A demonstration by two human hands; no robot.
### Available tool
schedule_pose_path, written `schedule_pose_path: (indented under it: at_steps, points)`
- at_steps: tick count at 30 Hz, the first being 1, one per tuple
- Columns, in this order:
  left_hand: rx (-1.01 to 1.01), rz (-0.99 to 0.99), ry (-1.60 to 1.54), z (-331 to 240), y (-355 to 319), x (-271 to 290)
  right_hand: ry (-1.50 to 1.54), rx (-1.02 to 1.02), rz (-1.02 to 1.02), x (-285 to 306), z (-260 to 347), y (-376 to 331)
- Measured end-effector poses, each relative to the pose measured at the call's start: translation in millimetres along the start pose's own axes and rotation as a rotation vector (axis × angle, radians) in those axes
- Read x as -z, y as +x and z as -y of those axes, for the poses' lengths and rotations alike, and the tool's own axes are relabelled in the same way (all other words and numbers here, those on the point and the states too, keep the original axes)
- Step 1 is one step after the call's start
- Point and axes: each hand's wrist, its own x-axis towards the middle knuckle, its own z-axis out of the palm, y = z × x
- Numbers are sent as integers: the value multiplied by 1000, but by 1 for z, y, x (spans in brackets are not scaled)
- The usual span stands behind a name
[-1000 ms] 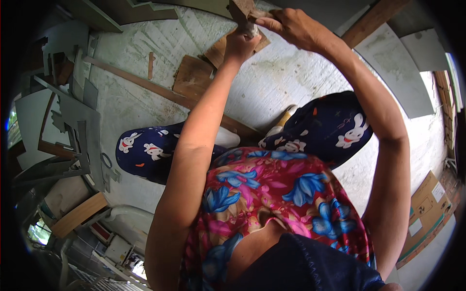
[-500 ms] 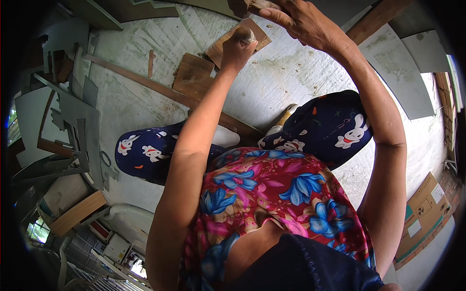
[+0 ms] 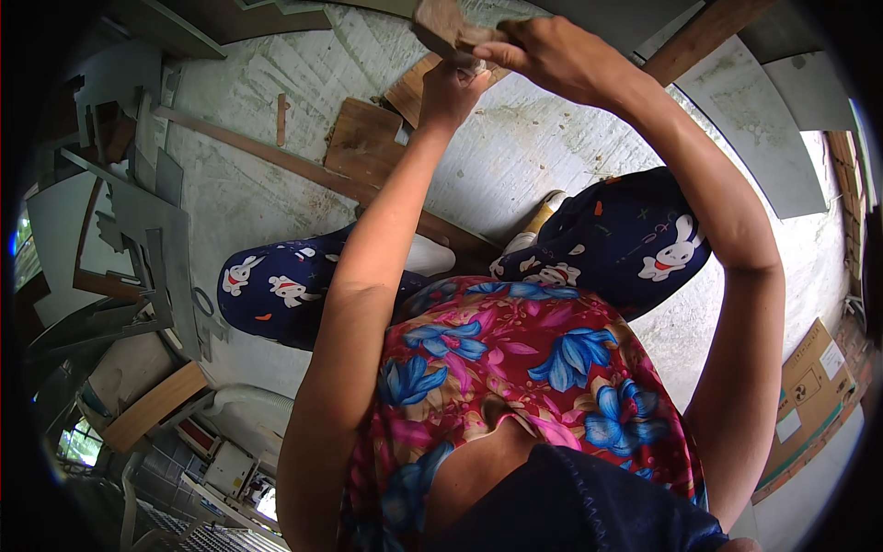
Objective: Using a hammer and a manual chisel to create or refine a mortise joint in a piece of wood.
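My right hand [image 3: 561,60] is closed round the short handle of a wooden mallet [image 3: 438,24]. The mallet's blocky head hangs over my left hand [image 3: 450,99], very close to its top; whether they touch I cannot tell. My left hand is a fist held upright above a square wooden board [image 3: 405,92] on the floor. A pale, rounded end shows at the top of that fist; the rest of what it grips is hidden. Beside this board, nearer me, lies a second brown board [image 3: 361,143].
A long wooden strip [image 3: 267,152] crosses the floor before my feet, with a small stick [image 3: 281,120] beyond it. Grey panel offcuts [image 3: 138,230] crowd the left. At right lean curved panels [image 3: 754,129] and a cardboard box [image 3: 805,396]. A wooden beam [image 3: 704,41] stands far right.
My right hand has lowered the mallet toward me, bringing its head down over my left fist. My left hand has stayed nearly in place above the board.
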Motion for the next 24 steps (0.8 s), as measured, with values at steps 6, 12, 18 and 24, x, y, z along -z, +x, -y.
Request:
schedule_pose_path:
  at_steps: [6, 12, 18, 24]
  points:
    - [177, 88, -64, 8, 0, 2, -47, 32, -13, 2, -6, -1]
    - [63, 37, -101, 11, 5, 10, 79, 7, -32, 26, 22, 4]
    - [289, 99, -25, 11, 1, 10, 41, -132, 112, 3, 7, 10]
    - [364, 69, -151, 8, -5, 11, 139, -187, 159, 10, 20, 6]
